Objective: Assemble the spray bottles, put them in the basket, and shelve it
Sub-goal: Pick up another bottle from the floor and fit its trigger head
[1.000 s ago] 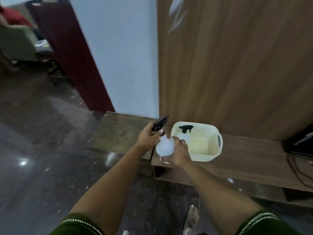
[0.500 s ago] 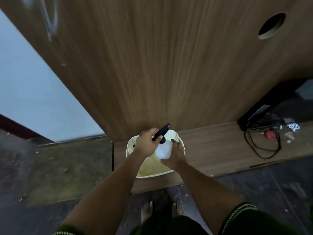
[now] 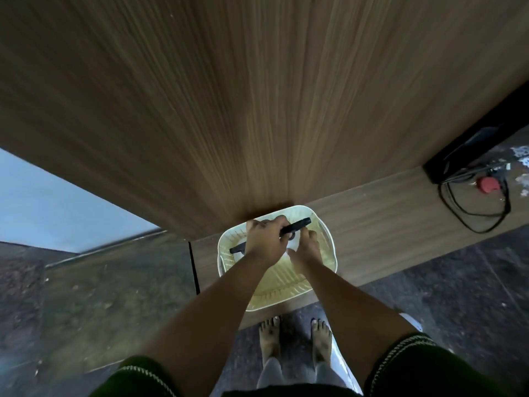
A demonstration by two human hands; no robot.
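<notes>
Since 0.5 s ago both hands have dropped lower over the cream perforated plastic basket [image 3: 323, 233] on the low wooden shelf [image 3: 386, 224], left hand [image 3: 264, 242] w/ fingers curled round the black trigger sprayer head [image 3: 296, 226], right hand [image 3: 305, 249] gripping the white translucent bottle [image 3: 292, 244], so head looks nearly seated, basket drop-in next.

No readable text, label, brand, number or sign anywhere. Nothing legible on the cream basket [image 3: 326, 239], on the black spray head [image 3: 297, 225] above it, or on the wood panel [image 3: 257, 110] behind it. Small white scraps [image 3: 519, 151] far right of the basket too blurred to read.
</notes>
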